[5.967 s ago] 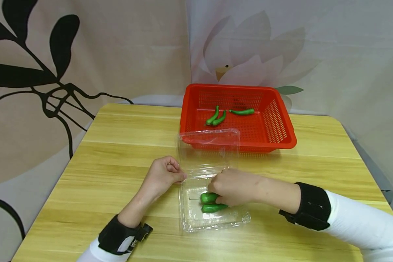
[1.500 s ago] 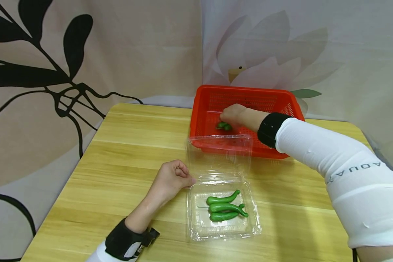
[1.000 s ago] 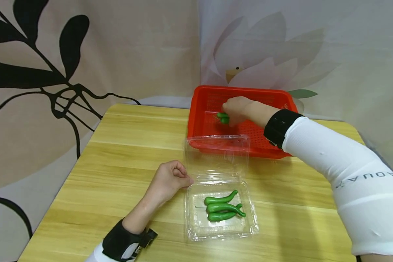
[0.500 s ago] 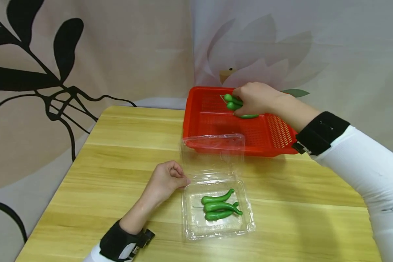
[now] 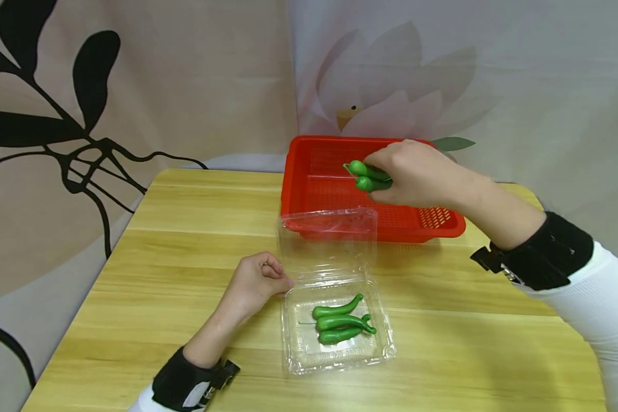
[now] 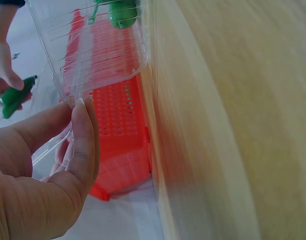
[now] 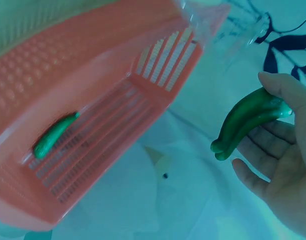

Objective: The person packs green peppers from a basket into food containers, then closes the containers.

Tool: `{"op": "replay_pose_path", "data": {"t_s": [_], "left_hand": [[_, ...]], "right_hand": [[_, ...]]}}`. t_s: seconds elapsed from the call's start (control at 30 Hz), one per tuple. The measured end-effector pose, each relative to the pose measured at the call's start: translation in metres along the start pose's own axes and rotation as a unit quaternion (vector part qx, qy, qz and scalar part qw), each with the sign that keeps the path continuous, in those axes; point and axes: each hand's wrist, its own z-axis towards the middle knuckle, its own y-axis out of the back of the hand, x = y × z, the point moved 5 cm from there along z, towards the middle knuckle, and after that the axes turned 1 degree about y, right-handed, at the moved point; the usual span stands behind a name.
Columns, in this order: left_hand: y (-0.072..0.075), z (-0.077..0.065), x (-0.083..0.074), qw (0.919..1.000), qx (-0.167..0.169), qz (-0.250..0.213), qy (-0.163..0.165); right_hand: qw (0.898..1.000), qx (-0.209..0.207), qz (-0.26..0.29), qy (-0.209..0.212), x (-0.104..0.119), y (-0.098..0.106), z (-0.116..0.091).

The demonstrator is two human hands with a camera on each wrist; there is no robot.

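Note:
My right hand (image 5: 422,174) holds two green chili peppers (image 5: 373,185) side by side above the red basket, their stem ends pointing left. In the right wrist view, thumb and fingers curl round the pair. My left hand (image 5: 249,283) pinches the left edge of a clear plastic clamshell container (image 5: 340,361) near its hinge, thumb against fingertips in the left wrist view. Three green chili peppers (image 5: 342,323) lie in the container's base. Its raised lid (image 5: 329,249) overlaps the basket's front. One more chili pepper (image 7: 55,137) lies in the basket, hidden in the head view.
The red plastic basket (image 5: 309,189) with slotted walls stands at the back of the wooden table (image 5: 195,229), just behind the container. Behind the table's far edge hangs a printed cloth (image 5: 211,74).
Earlier my right hand laid peppers in the container, then reached into the basket. It has now picked up two peppers together and lifted them. My left hand stays at the container's edge.

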Motion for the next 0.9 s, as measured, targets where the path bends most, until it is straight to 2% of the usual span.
{"op": "replay_pose_path", "data": {"t_s": [0.13,0.47,0.9], "left_hand": [[0.000,0.000,0.002,1.0000,0.004,-0.007,0.002],[0.002,-0.003,0.003,0.9999,0.005,-0.010,-0.001],[0.002,-0.005,0.002,0.9998,0.010,-0.018,0.001]], "right_hand": [[0.999,-0.015,0.012,0.038,0.022,-0.004,-0.013],[0.996,-0.015,0.028,0.085,0.071,-0.032,-0.043],[0.989,0.048,0.041,0.135,0.125,-0.081,-0.065]]}}
